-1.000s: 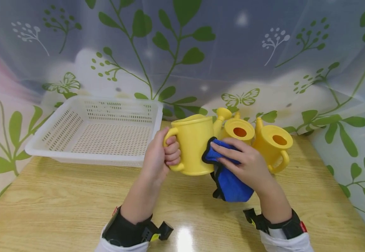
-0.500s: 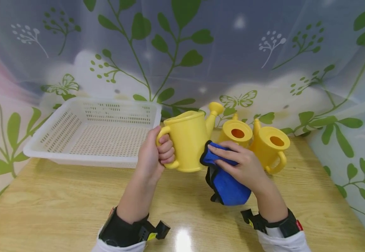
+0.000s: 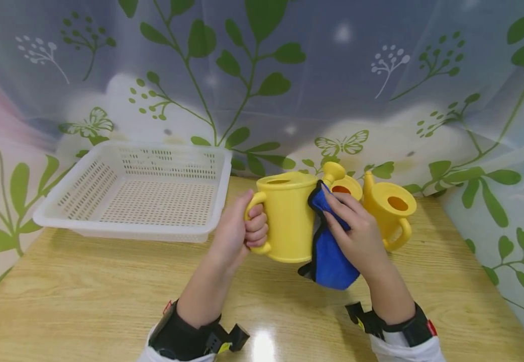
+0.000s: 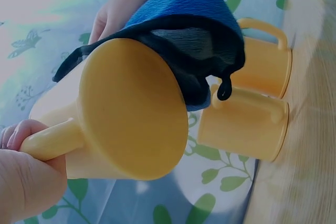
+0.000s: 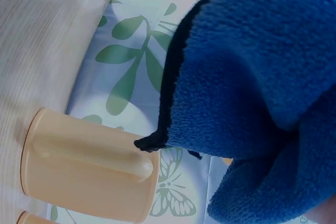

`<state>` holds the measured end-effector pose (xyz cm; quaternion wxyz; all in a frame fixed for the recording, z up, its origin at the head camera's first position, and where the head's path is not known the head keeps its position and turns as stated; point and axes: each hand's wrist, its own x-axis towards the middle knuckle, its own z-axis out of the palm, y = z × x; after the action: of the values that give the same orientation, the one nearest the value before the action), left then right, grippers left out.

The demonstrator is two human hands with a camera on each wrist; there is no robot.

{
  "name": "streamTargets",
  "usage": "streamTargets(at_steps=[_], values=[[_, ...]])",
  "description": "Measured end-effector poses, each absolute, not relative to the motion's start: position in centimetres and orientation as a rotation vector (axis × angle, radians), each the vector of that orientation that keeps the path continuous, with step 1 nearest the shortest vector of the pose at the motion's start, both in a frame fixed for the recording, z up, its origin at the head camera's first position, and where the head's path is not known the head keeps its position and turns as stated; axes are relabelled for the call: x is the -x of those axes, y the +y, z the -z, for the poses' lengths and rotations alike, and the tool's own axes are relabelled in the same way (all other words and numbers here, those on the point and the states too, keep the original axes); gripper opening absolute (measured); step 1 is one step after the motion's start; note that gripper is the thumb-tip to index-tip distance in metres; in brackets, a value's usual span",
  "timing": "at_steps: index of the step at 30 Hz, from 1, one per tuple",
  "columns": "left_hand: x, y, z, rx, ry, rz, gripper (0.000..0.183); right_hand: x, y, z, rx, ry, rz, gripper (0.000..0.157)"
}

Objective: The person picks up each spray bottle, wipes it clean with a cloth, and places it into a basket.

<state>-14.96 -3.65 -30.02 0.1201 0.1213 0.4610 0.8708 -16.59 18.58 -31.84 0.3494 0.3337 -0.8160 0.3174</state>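
Head view: left hand (image 3: pixel 236 223) grips yellow can (image 3: pixel 291 221) apart from basket rim (image 3: pixel 128 228), while right hand (image 3: pixel 358 234) pinches cloth (image 3: pixel 333 261).

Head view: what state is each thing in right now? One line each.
Held watering can, raised off the table.
Left hand, gripping that can's handle.
Blue cloth, bunched, against the can's right side.
Right hand, holding the cloth.
Middle watering can, upright, opening uncovered, partly hidden.
Far-right watering can, upright, opening uncovered.
White basket, upright, open-topped.
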Motion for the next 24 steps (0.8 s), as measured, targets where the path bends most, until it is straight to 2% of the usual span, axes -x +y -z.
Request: streamTargets(at_steps=[5,10,16,24], values=[[14.7,-3.4,30.1,-0.313,1.359,-2.551,0.039,16.5,18.7,31.9,-0.857,-2.081,-0.825,0.044],[14.8,-4.0,29.9,-0.240,1.286,-2.649,0.039,16.7,18.9,31.9,-0.991,-2.105,-0.827,0.048],[15.2,-5.0,29.4,-0.228,1.237,-2.745,0.042,17.1,19.1,31.9,-1.149,-2.125,-0.827,0.045],[15.3,-5.7,29.2,-0.237,1.197,-2.782,0.043,17.1,19.4,31.9,-1.206,-2.160,-0.861,0.045]])
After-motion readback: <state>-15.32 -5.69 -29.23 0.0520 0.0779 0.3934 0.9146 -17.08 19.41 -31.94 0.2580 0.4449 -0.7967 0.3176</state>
